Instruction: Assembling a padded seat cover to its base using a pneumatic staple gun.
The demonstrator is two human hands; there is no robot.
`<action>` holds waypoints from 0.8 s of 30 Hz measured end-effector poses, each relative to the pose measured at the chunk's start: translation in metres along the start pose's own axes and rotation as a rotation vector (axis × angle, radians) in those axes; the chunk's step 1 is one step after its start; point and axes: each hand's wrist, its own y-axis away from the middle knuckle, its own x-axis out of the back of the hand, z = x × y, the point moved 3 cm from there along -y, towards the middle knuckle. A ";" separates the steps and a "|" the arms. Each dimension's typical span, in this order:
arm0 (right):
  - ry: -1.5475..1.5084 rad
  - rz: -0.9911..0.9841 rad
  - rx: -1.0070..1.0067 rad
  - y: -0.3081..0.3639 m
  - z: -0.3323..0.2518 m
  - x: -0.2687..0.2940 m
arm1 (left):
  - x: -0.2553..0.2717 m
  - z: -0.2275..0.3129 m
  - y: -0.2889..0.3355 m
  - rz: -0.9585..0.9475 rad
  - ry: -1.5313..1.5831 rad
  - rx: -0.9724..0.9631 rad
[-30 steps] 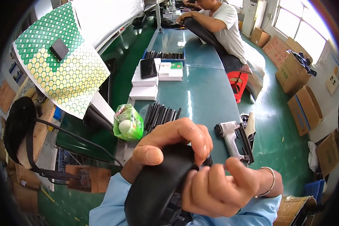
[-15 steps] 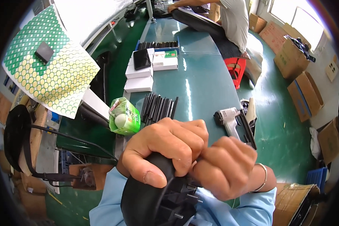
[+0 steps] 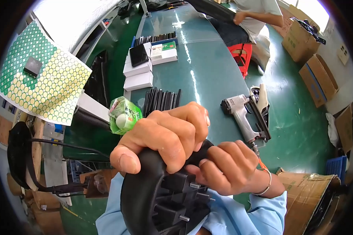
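Black rubber and ribbed plastic fill the lower middle of the head view: a round black part (image 3: 161, 196) with a smooth curved rim, inner ribs and short metal pins, held close under my face, above the near edge of the tabletop.

Left hand (image 3: 161, 135): fingers curled tight over the top of the rim, thumb pressed down its left side. Clamped on the part.

Right hand (image 3: 223, 168): fingers bent and pressed against the rim just beside my left hand, fingertips touching the black surface; a thin bracelet sits at the wrist. Both sleeves are light blue.

Green tabletop (image 3: 208, 78): long, glossy, running away from me.

Items on it, near to far:
- Green plastic bag (image 3: 124, 115) with something pale and round inside, just left of my left hand.
- Row of flat black strips (image 3: 161, 101), standing on edge, beyond my knuckles.
- Grey pneumatic nail gun (image 3: 245, 117), lying on its side to the right, near the table's edge.
- Stacked white boxes (image 3: 139, 74), one bearing a dark flat slab.
- Second row of black strips (image 3: 155, 38) at the far end.

Surroundings:
- Green and yellow dotted sheet (image 3: 43, 82) at left, a small dark square lying on it.
- Another person (image 3: 255, 17) seated at the far right of the tabletop, by a red stool (image 3: 243, 55).
- Cardboard boxes (image 3: 313, 78) on the green floor at right.
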 end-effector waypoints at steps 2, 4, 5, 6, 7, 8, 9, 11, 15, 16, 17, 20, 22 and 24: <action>-0.018 0.010 0.010 -0.001 0.000 -0.002 | 0.001 0.000 0.000 0.017 -0.022 0.048; -0.092 0.035 -0.041 -0.004 0.002 -0.003 | 0.000 0.001 0.001 0.010 -0.023 0.076; -0.098 0.035 -0.039 -0.007 0.004 -0.004 | 0.000 0.000 0.002 0.014 -0.027 0.078; -0.104 0.073 0.059 -0.012 0.005 -0.003 | 0.001 0.000 0.002 0.007 -0.026 0.030; -0.106 0.110 0.155 -0.017 0.006 -0.003 | 0.002 -0.001 0.003 -0.003 -0.022 -0.019; -0.076 0.063 0.215 -0.023 0.007 -0.002 | 0.002 0.000 0.006 0.011 -0.028 -0.017; -0.077 0.063 0.216 -0.027 0.009 0.001 | 0.003 0.000 0.006 0.011 -0.029 -0.017; -0.108 -0.110 0.257 -0.029 0.011 0.003 | 0.004 0.001 0.007 0.003 -0.041 -0.032; -0.075 -0.077 0.247 -0.032 0.011 0.001 | 0.001 0.000 0.005 0.020 -0.036 -0.050; -0.073 -0.076 0.250 -0.030 0.011 0.000 | 0.000 0.001 0.007 0.021 -0.028 0.014; -0.045 -0.076 0.263 -0.028 0.010 -0.001 | 0.000 0.001 0.008 0.023 -0.020 0.078; 0.005 -0.051 0.298 -0.027 0.005 -0.001 | 0.002 0.001 0.005 0.000 -0.024 0.070; 0.077 -0.039 0.316 -0.026 0.003 0.001 | 0.004 0.000 0.005 -0.007 -0.024 0.069; 0.150 -0.017 0.272 -0.027 0.002 0.002 | 0.004 -0.003 0.004 -0.016 -0.016 0.066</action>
